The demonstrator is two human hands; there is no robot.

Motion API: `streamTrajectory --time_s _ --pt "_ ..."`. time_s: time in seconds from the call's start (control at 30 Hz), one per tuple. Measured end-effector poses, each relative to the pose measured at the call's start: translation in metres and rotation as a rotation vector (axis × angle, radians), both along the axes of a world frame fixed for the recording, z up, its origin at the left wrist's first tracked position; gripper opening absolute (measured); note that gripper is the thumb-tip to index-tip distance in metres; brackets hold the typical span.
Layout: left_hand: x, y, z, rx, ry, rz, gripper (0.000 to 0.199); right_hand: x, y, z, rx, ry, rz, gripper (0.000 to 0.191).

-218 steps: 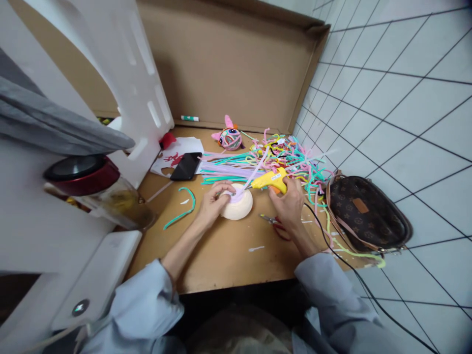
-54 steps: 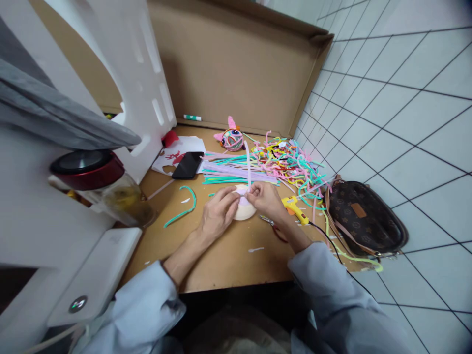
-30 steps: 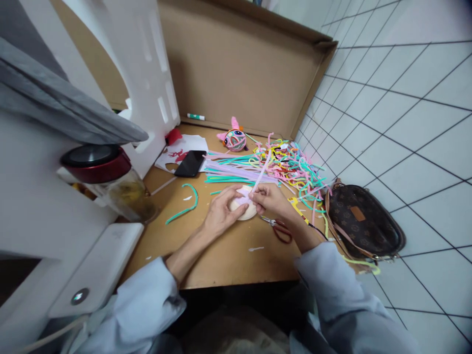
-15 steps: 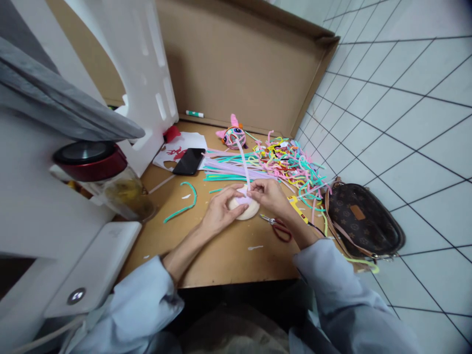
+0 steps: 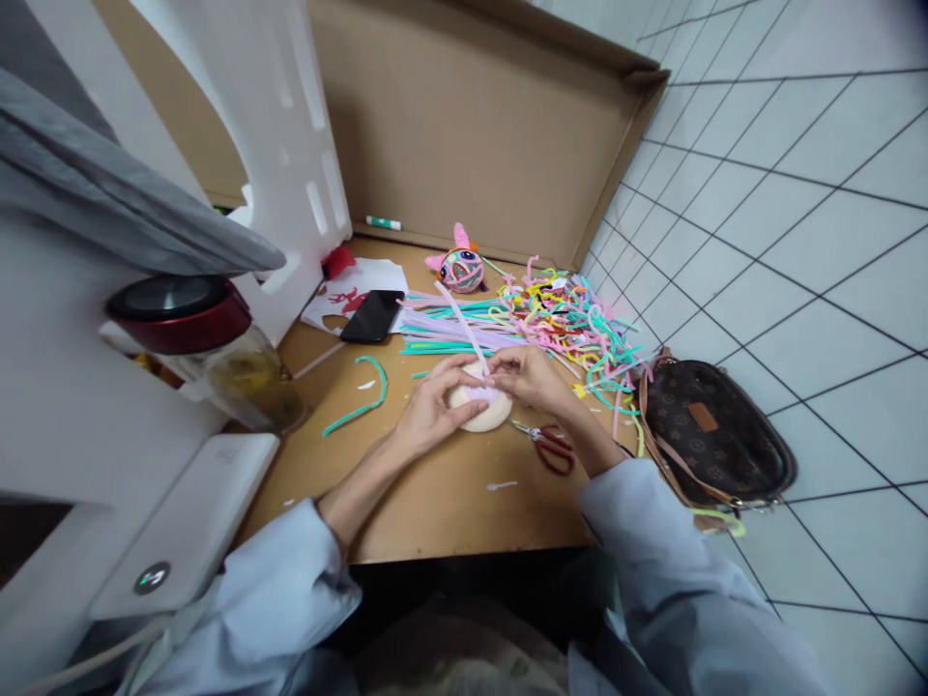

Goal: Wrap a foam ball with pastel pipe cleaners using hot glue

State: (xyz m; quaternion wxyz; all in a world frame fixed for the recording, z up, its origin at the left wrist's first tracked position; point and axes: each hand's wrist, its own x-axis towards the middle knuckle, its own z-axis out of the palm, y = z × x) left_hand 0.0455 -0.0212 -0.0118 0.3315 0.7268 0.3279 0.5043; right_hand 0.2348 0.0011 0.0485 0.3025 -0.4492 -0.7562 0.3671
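A round cream-coloured piece (image 5: 487,418) with a lilac patch on top sits between my hands over the table. My left hand (image 5: 433,404) grips its left side, thumb on the front and fingers behind. My right hand (image 5: 528,379) pinches the base of a pale lilac pipe cleaner (image 5: 464,319), which slants up and to the left from the patch. Red-handled scissors (image 5: 547,446) lie just right of the round piece. A bent teal pipe cleaner (image 5: 377,397) rests left of my left hand.
Behind are a pile of coloured pipe cleaners (image 5: 572,324), a black phone (image 5: 372,317) and a pink-eared ball figure (image 5: 462,270). A lidded jar (image 5: 246,382) stands left, a brown bag (image 5: 717,430) right. Cardboard (image 5: 478,126) walls the back.
The upper end of the lilac pipe cleaner has swung to the left, so it leans more. My right hand has shifted slightly, while my left hand holds nearly the same place.
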Motion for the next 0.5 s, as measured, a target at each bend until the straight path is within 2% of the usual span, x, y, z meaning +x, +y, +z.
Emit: streamTrajectory --time_s 0.27,0.5 --pt "-0.008 0.001 0.007 -0.023 0.046 0.012 0.025 0.001 -0.006 0.000 -0.126 0.040 -0.061 0.019" --pt "-0.001 0.003 -0.003 -0.121 -0.070 0.000 0.029 -0.009 -0.021 -0.008 -0.034 0.009 -0.278 0.013"
